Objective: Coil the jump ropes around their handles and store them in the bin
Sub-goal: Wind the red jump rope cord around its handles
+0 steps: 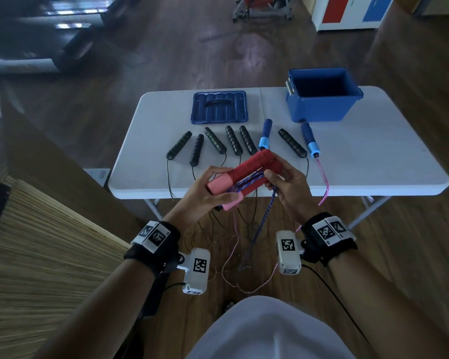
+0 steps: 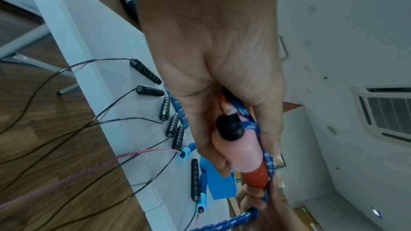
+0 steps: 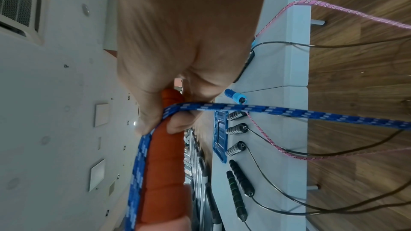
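I held both forearms out level in front of me, wrists turned inward, above the near edge of the white folding table (image 1: 360,167). My left hand (image 1: 205,195) was curled round the pale pink ends of the two red handles (image 1: 246,169), thumb on top and fingers underneath, keeping them side by side. My right hand (image 1: 288,187) closed round their far, red ends, its fingers pinning the blue braided rope (image 1: 267,206) against the grip (the right wrist view showed the rope bent sharply over one handle under my fingertips). The grips looked like soft ribbed foam, cylindrical, with a black cap on one pink end. The rope was flat woven cord flecked with white; a few lengths ran along between the handles, and the rest dropped toward the wooden floor.

On the table lay six black handles (image 1: 213,139) in a loose row, ridged and glossy, each trailing a thin dark wire cable over the edge. Two blue handles (image 1: 266,133) with light blue collars lay among them, joined by a pink braided rope (image 1: 325,182) hanging off the table. The blue plastic bin (image 1: 322,107) stood open at the far right corner; its inside was too dark to make out. Its ribbed lid (image 1: 219,107) lay flat to the left of it, well apart.
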